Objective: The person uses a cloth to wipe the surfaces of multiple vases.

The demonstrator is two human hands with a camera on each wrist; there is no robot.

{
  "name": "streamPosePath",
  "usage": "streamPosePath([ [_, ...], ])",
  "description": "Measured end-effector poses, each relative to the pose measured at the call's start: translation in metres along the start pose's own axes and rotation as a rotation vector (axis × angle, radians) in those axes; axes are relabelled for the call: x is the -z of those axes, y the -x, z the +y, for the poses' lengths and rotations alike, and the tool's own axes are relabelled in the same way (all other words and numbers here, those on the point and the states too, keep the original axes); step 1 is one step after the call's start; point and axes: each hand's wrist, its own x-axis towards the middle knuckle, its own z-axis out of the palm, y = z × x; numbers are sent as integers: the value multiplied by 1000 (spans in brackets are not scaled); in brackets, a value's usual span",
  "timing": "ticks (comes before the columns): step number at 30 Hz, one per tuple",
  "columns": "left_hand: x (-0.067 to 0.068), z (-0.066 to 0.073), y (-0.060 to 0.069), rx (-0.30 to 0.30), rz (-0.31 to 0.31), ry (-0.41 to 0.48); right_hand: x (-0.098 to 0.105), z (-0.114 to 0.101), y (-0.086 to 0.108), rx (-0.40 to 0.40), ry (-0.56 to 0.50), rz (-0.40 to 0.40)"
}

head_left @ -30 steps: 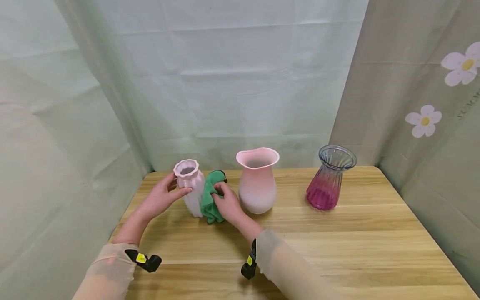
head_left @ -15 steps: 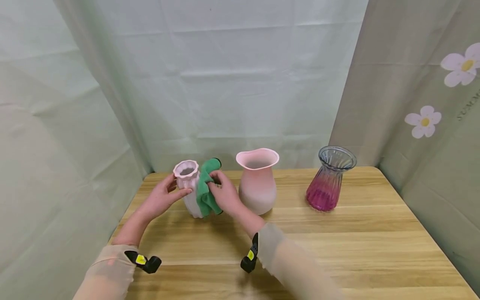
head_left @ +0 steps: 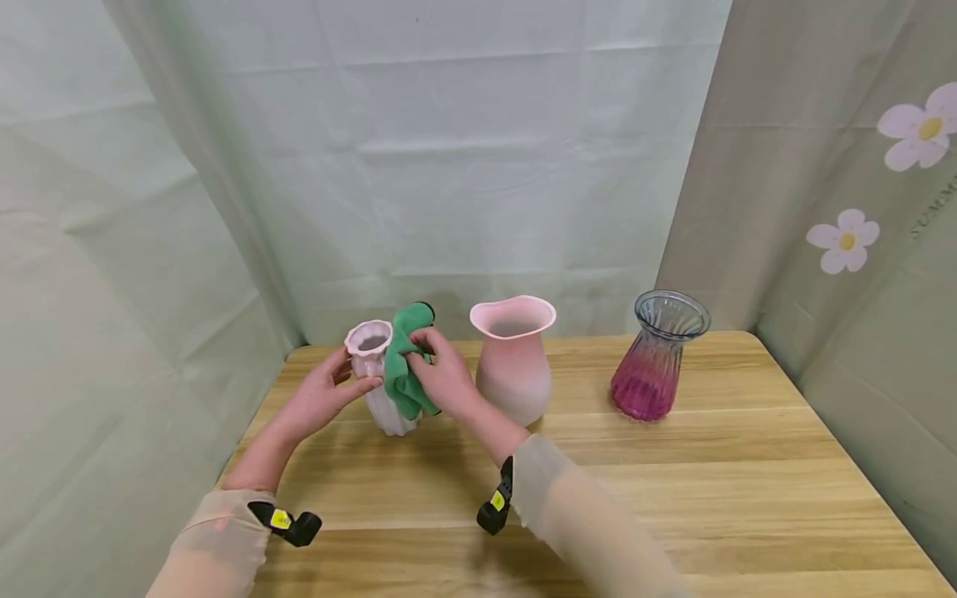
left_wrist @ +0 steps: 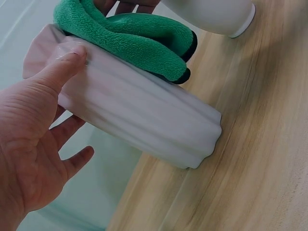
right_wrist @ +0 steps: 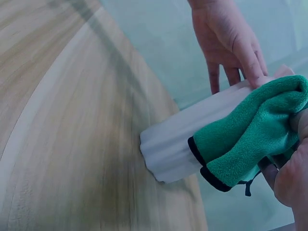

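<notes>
Green cloth (head_left: 402, 365) has just been shifted up the R side of the fluted vase (head_left: 389, 415) — now held vs. its upper part near the rim, w/ more of the lower wall bared. Upper part is thus prob. being worked now. Cloth is pinched betw. thumb & fingers of R hand (head_left: 447, 375). Vase, stood on table (head_left: 673, 507) left of pink vase (head_left: 516, 374), is gripped near its neck by L hand (head_left: 317, 399) — some fingers spread loose.

Your right hand (head_left: 449, 384) now has the green cloth (head_left: 404, 365) higher and farther left against the pale vase (head_left: 387, 409).
</notes>
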Motion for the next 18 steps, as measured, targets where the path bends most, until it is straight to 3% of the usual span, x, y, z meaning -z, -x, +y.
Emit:
streamPosePath([
  [9, 0, -1, 0, -4, 7, -4, -6, 26, 4, 33, 32, 6],
  [18, -1, 4, 1, -3, 10, -10, -19, 60, 23, -31, 47, 31],
])
